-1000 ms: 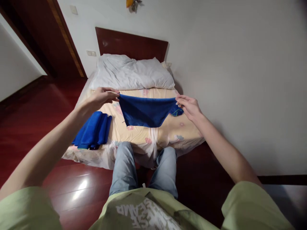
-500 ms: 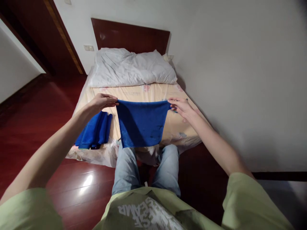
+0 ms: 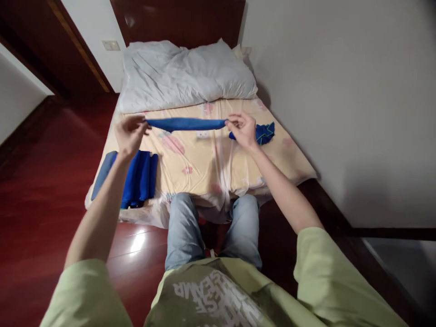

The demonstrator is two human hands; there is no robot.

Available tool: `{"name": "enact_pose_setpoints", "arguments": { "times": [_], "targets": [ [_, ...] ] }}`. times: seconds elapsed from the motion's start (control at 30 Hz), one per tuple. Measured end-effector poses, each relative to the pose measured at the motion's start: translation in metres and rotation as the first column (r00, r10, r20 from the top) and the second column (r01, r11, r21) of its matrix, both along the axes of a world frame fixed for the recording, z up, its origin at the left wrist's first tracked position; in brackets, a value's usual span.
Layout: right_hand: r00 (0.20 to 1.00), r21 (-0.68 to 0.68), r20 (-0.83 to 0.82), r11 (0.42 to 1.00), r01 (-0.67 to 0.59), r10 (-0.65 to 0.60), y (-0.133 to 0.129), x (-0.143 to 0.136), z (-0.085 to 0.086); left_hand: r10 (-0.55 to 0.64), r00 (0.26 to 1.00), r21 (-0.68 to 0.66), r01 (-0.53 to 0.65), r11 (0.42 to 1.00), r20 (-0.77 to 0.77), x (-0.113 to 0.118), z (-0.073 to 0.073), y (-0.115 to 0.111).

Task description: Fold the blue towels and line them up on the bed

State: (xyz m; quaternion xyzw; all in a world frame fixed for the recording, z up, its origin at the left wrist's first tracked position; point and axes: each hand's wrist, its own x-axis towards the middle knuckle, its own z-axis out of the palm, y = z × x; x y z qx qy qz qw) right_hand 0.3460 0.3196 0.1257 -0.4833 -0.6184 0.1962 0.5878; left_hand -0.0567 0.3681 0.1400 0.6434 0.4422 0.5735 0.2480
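A blue cloth [image 3: 190, 124] is stretched level above the bed, seen almost edge-on as a narrow band. My left hand [image 3: 131, 134] pinches its left corner and my right hand [image 3: 242, 129] pinches the right one. Below my left forearm, several folded blue cloths [image 3: 139, 179] lie side by side at the bed's near left corner, partly hidden by the arm. Behind my right hand rests a crumpled blue cloth [image 3: 265, 133] with green edging, also partly covered.
The bed [image 3: 194, 159] has a pale yellow flowered sheet. A white quilt or pillow [image 3: 187, 77] lies against the dark wooden headboard [image 3: 180, 20]. The wall [image 3: 340, 113] runs along the right side, and glossy red floor [image 3: 44, 181] shows at left.
The cloth hung down as a wide panel and now shows as a thin band, held farther over the bed. The view has tilted down, and the crumpled cloth shows more.
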Motion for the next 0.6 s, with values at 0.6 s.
{"name": "enact_pose_setpoints", "arguments": {
  "times": [0.6],
  "targets": [
    [0.966, -0.744, 0.090, 0.629, 0.227, -0.242, -0.093, -0.047, -0.298, -0.154, 0.918, -0.739, -0.185, 0.648, -0.365, -0.010, -0.273, -0.103]
  ]
}}
